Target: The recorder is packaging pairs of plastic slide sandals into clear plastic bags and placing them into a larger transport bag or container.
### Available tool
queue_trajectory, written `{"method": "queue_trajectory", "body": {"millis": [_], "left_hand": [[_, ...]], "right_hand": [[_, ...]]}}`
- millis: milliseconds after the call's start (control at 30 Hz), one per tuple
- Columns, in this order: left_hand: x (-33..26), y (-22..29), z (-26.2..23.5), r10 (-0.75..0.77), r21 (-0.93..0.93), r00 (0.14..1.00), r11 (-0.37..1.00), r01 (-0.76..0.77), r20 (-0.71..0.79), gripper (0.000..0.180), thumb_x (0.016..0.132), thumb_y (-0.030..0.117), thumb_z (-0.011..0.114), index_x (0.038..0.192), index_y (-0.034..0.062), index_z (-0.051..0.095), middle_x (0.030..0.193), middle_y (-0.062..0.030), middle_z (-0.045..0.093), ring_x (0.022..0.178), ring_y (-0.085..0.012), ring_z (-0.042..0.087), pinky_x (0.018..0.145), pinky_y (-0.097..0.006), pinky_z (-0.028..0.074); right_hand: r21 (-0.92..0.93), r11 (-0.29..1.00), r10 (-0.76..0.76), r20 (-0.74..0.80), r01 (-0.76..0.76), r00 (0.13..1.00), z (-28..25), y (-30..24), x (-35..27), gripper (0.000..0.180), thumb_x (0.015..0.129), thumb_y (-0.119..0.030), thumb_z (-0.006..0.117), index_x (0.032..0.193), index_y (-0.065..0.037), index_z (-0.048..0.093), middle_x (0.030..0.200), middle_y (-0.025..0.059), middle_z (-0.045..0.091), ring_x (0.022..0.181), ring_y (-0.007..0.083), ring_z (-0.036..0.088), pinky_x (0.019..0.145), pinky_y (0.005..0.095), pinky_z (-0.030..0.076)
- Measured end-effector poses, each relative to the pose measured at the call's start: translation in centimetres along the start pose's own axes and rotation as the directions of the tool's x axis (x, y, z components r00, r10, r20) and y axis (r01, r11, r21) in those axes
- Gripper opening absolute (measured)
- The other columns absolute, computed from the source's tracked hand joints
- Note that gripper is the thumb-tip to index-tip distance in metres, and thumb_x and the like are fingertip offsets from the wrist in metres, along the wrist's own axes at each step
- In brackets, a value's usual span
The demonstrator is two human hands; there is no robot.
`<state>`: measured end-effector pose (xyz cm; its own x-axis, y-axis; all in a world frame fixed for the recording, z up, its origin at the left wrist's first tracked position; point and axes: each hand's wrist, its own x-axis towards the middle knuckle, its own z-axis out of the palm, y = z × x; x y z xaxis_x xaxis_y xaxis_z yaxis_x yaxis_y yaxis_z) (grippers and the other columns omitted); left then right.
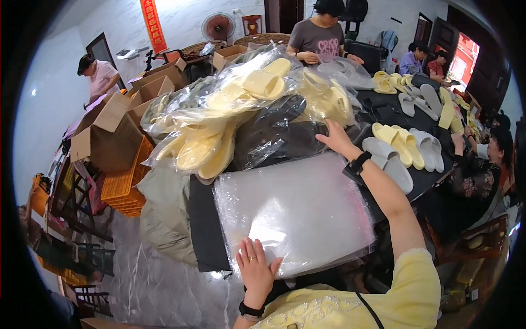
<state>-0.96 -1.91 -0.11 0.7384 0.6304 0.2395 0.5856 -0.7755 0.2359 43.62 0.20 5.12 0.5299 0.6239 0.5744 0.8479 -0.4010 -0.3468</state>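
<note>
A stack of clear plastic bags (pixel 296 214) lies flat on the table's near edge. My left hand (pixel 256 267) rests on its near left corner, fingers stretched out, holding nothing. Beyond the stack's far right edge, my right hand (pixel 337 138) reaches out with fingers apart. It is close to bagged yellow slippers (pixel 329 101); whether it touches the plastic I cannot tell. More yellow slippers in clear bags (pixel 205 148) are heaped to the left. Right of my right forearm lie grey slippers (pixel 388 164) and a pair of unbagged yellow slippers (pixel 397 143).
Several loose slippers (pixel 424 104) spread along the black table's right side. Cardboard boxes (pixel 109 129) and an orange crate (pixel 127 183) stand at the left. A co-worker (pixel 323 38) across the table handles a bagged grey slipper; other people work at the right and far left.
</note>
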Motion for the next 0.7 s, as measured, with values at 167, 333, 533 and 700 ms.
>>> {"method": "queue_trajectory", "body": {"millis": [167, 333, 533, 700], "left_hand": [[-0.2, -0.2, 0.1, -0.019, 0.009, 1.000, 1.000, 0.019, -0.005, 0.074, 0.083, 0.048, 0.054, 0.130, -0.0074, 0.036, 0.137, -0.0288, 0.030, 0.129, -0.0426, 0.027, 0.102, -0.054, 0.023], [-0.2, -0.2, 0.3, -0.001, 0.021, 1.000, 1.000, 0.001, -0.025, 0.074, 0.084, 0.048, 0.053, 0.130, -0.0068, 0.035, 0.137, -0.0284, 0.030, 0.129, -0.0421, 0.027, 0.102, -0.053, 0.023], [-0.1, -0.4, 0.6, -0.007, 0.032, 1.000, 0.999, 0.008, -0.031, 0.074, 0.084, 0.049, 0.052, 0.132, -0.0049, 0.035, 0.139, -0.0266, 0.030, 0.129, -0.0410, 0.028, 0.102, -0.053, 0.024], [-0.3, -0.8, 0.5, -0.016, 0.043, 0.999, 0.999, 0.017, -0.029, 0.073, 0.085, 0.048, 0.051, 0.132, -0.0051, 0.034, 0.139, -0.0268, 0.030, 0.130, -0.0405, 0.028, 0.102, -0.053, 0.024]], "right_hand": [[0.192, 0.956, 0.187, 0.190, -0.223, 0.964, -1.4, -2.8, 1.3, 0.040, 0.079, -0.030, 0.064, 0.103, 0.002, 0.061, 0.090, 0.0167, 0.065, 0.083, 0.0277, 0.062, 0.074, 0.0354, 0.046], [0.697, 0.648, 0.299, 0.139, -0.307, 0.944, -6.7, -3.8, 1.6, 0.033, 0.082, -0.025, 0.059, 0.094, 0.006, 0.061, 0.080, 0.0077, 0.063, 0.071, 0.0171, 0.058, 0.064, 0.0296, 0.044], [0.938, 0.017, 0.478, 0.296, -0.345, 0.827, -14.7, -7.7, -6.9, 0.022, 0.087, -0.012, 0.050, 0.104, -0.001, 0.058, 0.098, 0.0054, 0.060, 0.090, 0.0145, 0.057, 0.082, 0.0282, 0.045], [0.983, -0.050, 0.608, 0.172, -0.179, 0.775, -19.0, -15.2, -15.5, 0.040, 0.093, -0.019, 0.041, 0.128, 0.001, 0.042, 0.118, 0.0098, 0.053, 0.107, 0.0185, 0.052, 0.095, 0.0342, 0.040]]}}
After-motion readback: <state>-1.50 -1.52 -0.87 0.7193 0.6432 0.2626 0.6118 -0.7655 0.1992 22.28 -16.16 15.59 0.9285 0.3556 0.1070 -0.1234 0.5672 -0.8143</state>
